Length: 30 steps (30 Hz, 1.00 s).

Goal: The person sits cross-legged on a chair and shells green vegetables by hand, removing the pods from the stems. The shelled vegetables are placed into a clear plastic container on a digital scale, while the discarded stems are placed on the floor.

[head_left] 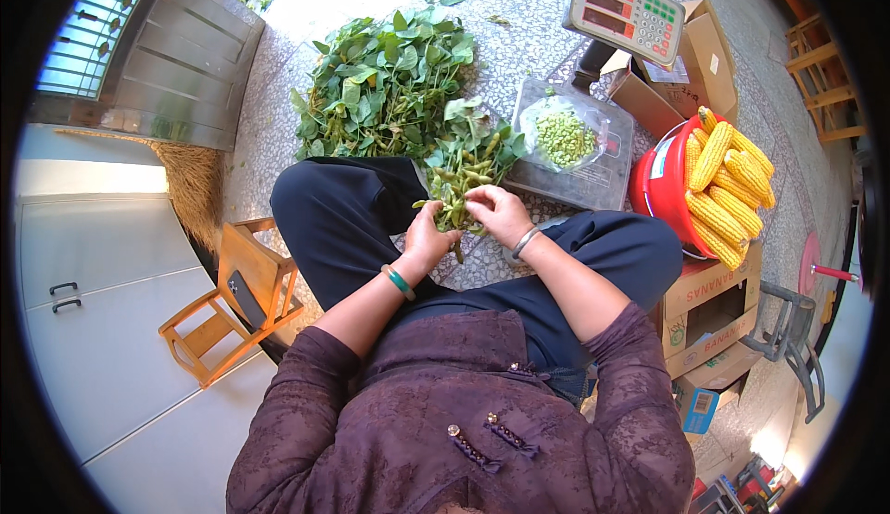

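Between my knees, a leafy bean plant [473, 159] hung with green pods lies towards me. My left hand [425, 237] grips its stem end, with a bit of stalk poking out below the fingers. My right hand [499, 214] pinches at the pods beside it; the fingertips partly hide what they hold. Ahead stands a big heap of similar bean plants [389, 83] on the speckled floor. To the right of the plant, shelled green beans [564, 138] fill a clear plastic bag [534, 123] on the platform of a scale [556, 187].
The scale's keypad display [626, 13] rises ahead right. A red bucket [650, 177] of corn cobs [730, 180] sits on a cardboard banana box [716, 319] by my right knee. At left are a wooden chair [254, 271] bearing a phone [247, 298] and a straw broom [188, 180].
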Each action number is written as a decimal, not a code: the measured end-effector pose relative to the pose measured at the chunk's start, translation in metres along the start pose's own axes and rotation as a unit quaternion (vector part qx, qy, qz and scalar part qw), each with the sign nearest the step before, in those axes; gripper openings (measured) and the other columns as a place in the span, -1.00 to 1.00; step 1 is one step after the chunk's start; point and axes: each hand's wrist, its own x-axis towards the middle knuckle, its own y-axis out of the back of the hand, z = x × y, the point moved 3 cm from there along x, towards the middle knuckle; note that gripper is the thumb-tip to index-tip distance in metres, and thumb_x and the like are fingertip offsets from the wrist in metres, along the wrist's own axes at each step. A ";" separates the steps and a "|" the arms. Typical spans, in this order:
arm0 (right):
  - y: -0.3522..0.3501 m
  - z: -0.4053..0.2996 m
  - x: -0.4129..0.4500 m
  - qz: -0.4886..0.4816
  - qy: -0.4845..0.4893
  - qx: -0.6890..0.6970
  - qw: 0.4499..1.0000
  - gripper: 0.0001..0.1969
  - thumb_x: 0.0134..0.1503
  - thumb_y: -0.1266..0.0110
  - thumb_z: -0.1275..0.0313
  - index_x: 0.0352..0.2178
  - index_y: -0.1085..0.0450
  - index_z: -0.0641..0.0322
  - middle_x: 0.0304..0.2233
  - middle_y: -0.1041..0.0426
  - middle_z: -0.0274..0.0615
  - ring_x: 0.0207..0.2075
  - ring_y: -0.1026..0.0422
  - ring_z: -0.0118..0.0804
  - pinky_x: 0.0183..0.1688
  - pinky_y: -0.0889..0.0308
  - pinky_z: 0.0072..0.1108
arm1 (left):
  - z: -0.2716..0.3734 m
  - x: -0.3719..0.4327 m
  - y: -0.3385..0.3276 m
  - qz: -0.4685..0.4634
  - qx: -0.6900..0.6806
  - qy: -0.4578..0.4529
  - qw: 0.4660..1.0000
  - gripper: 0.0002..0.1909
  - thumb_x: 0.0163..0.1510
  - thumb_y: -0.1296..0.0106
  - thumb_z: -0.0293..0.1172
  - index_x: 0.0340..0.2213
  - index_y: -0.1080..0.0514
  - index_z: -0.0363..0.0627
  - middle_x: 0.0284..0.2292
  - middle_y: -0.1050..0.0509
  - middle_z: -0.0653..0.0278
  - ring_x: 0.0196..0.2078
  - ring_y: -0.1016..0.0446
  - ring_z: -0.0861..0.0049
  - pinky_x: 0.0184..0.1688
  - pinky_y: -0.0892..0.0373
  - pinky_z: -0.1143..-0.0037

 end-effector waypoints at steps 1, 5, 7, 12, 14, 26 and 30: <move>-0.002 -0.004 -0.002 -0.001 0.033 -0.048 0.998 -0.75 -0.10 -0.08 0.44 -0.33 -0.34 0.27 -0.55 -0.37 -0.36 -0.55 -0.31 -0.60 -0.46 -0.27 -0.72 | 0.001 0.000 -0.002 -0.002 0.001 -0.002 1.000 -0.37 -0.35 -0.23 -0.40 -0.18 -0.23 -0.28 -0.26 -0.38 0.04 -0.19 -0.37 0.32 -0.15 -0.28 0.49; -0.002 -0.003 -0.002 -0.004 -0.003 -0.091 0.996 -0.81 -0.13 -0.10 0.47 -0.45 -0.27 0.28 -0.61 -0.35 -0.34 -0.57 -0.32 -0.59 -0.50 -0.27 -0.71 | -0.001 -0.001 -0.001 0.014 0.012 -0.005 1.000 -0.37 -0.38 -0.24 -0.35 -0.20 -0.25 -0.22 -0.27 -0.39 0.03 -0.20 -0.37 0.23 -0.16 -0.29 0.44; 0.004 0.006 -0.002 -0.005 -0.020 -0.080 0.997 -0.82 -0.14 -0.09 0.47 -0.50 -0.25 0.29 -0.62 -0.35 -0.31 -0.58 -0.34 -0.53 -0.51 -0.28 -0.67 | 0.006 0.000 0.002 0.005 -0.006 0.010 1.000 -0.38 -0.36 -0.23 -0.36 -0.19 -0.25 -0.23 -0.28 -0.40 0.04 -0.22 -0.39 0.28 -0.17 -0.29 0.46; 0.002 0.016 -0.007 -0.068 -0.131 0.009 0.989 -0.86 -0.10 0.02 0.46 -0.47 -0.33 0.32 -0.61 -0.40 -0.23 -0.67 -0.38 -0.46 -0.58 -0.32 -0.62 | 0.007 0.004 0.005 0.009 -0.015 0.023 1.000 -0.40 -0.34 -0.20 -0.39 -0.19 -0.24 -0.25 -0.31 -0.41 0.04 -0.24 -0.40 0.33 -0.18 -0.30 0.49; 0.002 0.015 -0.009 -0.129 -0.149 -0.044 0.979 -0.76 -0.04 0.08 0.46 -0.33 -0.34 0.38 -0.61 -0.41 -0.20 -0.65 -0.39 -0.45 -0.60 -0.32 -0.64 | 0.007 0.005 0.006 0.007 -0.023 0.030 0.999 -0.40 -0.33 -0.20 -0.40 -0.18 -0.24 -0.26 -0.31 -0.41 0.05 -0.24 -0.40 0.35 -0.18 -0.30 0.50; 0.017 0.007 -0.009 -0.079 -0.044 -0.243 0.966 -0.77 -0.11 -0.02 0.32 -0.40 -0.39 0.20 -0.49 -0.43 -0.08 -0.43 -0.42 -0.17 -0.34 -0.29 -0.46 | -0.011 0.047 -0.017 -0.088 -0.290 0.083 0.949 -0.40 -0.24 -0.14 -0.56 -0.14 -0.14 -0.41 -0.38 -0.40 0.14 -0.39 -0.40 0.55 -0.36 -0.34 0.62; 0.016 0.004 -0.011 -0.100 -0.008 -0.355 0.929 -0.75 -0.07 0.04 0.25 -0.39 -0.35 0.18 -0.45 -0.41 -0.03 -0.36 -0.39 -0.07 -0.29 -0.27 -0.39 | -0.018 0.047 -0.029 -0.071 -0.199 0.058 0.976 -0.40 -0.23 -0.14 -0.56 -0.13 -0.12 -0.41 -0.38 -0.40 0.13 -0.37 -0.41 0.54 -0.36 -0.35 0.60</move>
